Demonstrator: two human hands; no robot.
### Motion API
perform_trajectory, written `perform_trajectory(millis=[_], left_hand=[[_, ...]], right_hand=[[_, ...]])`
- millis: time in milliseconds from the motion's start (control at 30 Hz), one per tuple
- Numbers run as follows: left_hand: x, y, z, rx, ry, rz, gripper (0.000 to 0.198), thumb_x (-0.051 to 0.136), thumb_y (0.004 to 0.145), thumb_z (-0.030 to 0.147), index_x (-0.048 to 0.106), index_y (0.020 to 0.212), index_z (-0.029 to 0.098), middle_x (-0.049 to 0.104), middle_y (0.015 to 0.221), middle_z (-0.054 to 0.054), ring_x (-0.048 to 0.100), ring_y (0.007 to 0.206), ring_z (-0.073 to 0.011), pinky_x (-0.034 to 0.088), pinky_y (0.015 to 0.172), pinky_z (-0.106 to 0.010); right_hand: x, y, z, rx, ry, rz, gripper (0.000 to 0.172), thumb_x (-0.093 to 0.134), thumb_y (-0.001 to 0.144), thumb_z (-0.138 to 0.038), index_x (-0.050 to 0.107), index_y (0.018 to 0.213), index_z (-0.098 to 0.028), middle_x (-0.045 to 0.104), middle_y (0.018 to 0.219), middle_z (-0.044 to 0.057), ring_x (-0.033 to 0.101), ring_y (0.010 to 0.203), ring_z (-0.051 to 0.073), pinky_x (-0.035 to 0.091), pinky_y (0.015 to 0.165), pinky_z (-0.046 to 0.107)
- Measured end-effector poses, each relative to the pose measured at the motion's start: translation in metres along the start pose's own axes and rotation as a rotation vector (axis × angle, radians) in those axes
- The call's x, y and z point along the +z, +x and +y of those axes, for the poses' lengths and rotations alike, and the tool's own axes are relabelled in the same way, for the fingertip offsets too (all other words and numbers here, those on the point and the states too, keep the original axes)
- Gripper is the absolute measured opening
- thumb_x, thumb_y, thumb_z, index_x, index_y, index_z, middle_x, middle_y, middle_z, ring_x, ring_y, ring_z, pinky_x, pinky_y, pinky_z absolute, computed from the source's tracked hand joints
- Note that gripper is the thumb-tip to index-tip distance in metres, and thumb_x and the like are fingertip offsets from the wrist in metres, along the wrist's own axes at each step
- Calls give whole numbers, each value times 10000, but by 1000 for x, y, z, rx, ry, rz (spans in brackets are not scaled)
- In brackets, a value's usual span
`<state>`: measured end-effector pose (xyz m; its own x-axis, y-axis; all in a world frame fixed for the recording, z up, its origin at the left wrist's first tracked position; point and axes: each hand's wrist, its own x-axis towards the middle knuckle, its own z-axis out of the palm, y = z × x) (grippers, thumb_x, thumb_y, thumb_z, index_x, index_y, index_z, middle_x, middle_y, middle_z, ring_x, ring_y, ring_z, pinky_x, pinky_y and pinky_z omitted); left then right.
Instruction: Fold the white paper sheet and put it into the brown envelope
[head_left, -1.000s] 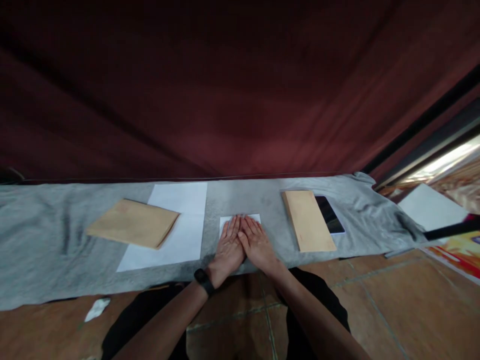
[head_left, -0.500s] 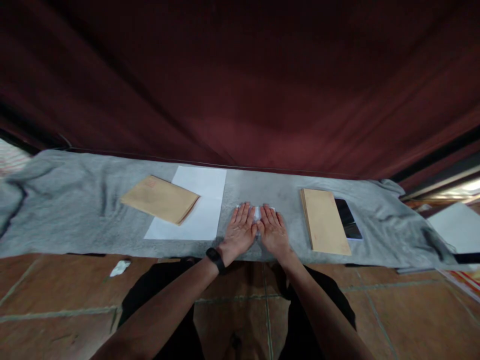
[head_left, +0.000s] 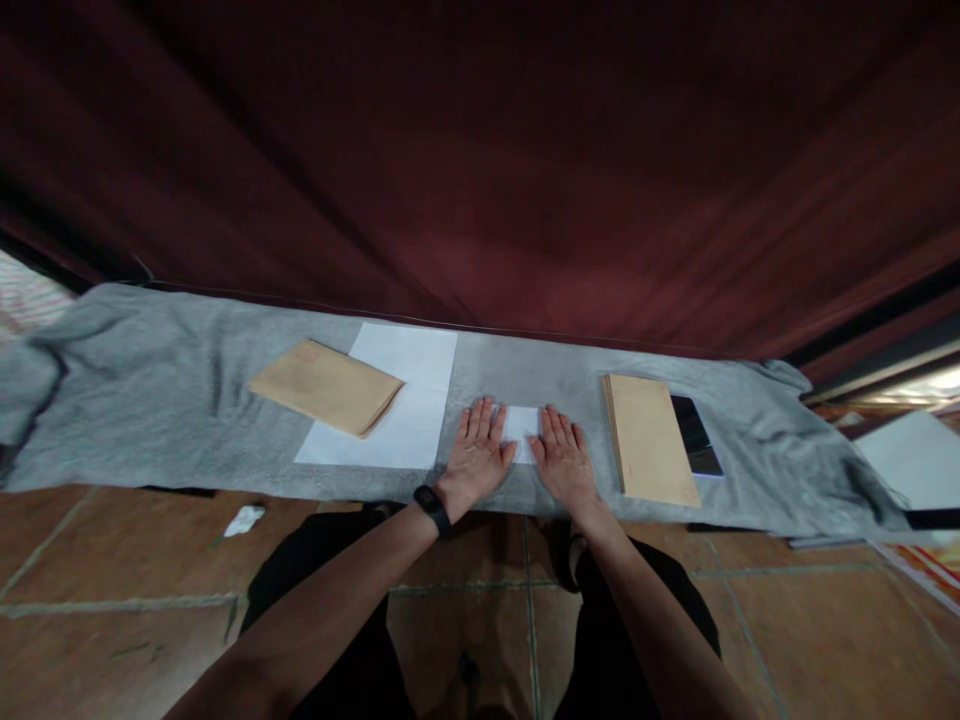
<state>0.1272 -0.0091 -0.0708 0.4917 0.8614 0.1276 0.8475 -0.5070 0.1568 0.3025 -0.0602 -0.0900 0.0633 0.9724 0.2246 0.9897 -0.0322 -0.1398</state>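
A small white folded paper lies on the grey cloth in front of me, partly covered by my hands. My left hand rests flat at its left side, fingers stretched out and pointing away from me. On its right side my right hand lies flat too, palm down with the fingers extended. A strip of the paper shows between the two thumbs; its outer edges are under my hands. A dark wristband is on my left wrist.
Brown envelopes lie across large white sheets at the left. To the right, a stack of brown envelopes partly covers a dark phone. A dark red curtain hangs behind the grey cloth. Crumpled tissue lies on the floor.
My hands have slid apart, the left slightly leftward and the right to the right. More of the white paper shows between them. The view has tilted slightly.
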Motion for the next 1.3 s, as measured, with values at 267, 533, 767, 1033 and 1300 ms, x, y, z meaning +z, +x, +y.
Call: perform_trajectory(millis=[267, 533, 767, 1033, 1300], left_hand=[[2, -1, -3, -9, -17, 20, 702, 382, 1006, 497, 330, 1557, 65, 245, 1657, -211, 197, 1550, -330, 172, 1255, -500], [5, -4, -14, -34, -37, 48, 727, 355, 1009, 496, 308, 1554, 18, 276, 1642, -222, 229, 1542, -319, 218, 1250, -489], [7, -10, -24, -61, -52, 95, 671, 329, 1013, 417, 346, 1532, -9, 321, 1623, -225, 261, 1532, -316, 261, 1240, -493], [-4, -3, -45, -76, -375, 136, 544, 365, 981, 274, 462, 1474, 66, 564, 1463, -185, 516, 1374, -271, 428, 1155, -458], [-12, 7, -59, -282, -741, 177, 462, 578, 890, 369, 630, 1299, 161, 723, 1013, -74, 685, 844, -191, 576, 800, -347]], right_hand=[[-3, -2, 8, 25, -17, -22, 588, 266, 1075, -400, 326, 1579, -105, 343, 1626, 134, 356, 1481, 304, 248, 1202, 500], [-9, -4, 16, 45, -21, -22, 562, 267, 1074, -364, 347, 1572, -118, 368, 1616, 128, 369, 1475, 291, 272, 1194, 495], [-8, -6, 24, 51, 4, 31, 533, 333, 1059, -338, 417, 1536, -115, 421, 1588, 142, 411, 1450, 297, 323, 1176, 485], [-22, -5, 9, -103, 170, 19, 545, 378, 1044, -326, 400, 1540, -101, 377, 1614, 140, 337, 1502, 256, 324, 1217, 474], [-27, -10, -14, -286, 181, -127, 563, 475, 1032, -392, 436, 1521, -119, 386, 1611, 128, 369, 1486, 263, 288, 1246, 463]])
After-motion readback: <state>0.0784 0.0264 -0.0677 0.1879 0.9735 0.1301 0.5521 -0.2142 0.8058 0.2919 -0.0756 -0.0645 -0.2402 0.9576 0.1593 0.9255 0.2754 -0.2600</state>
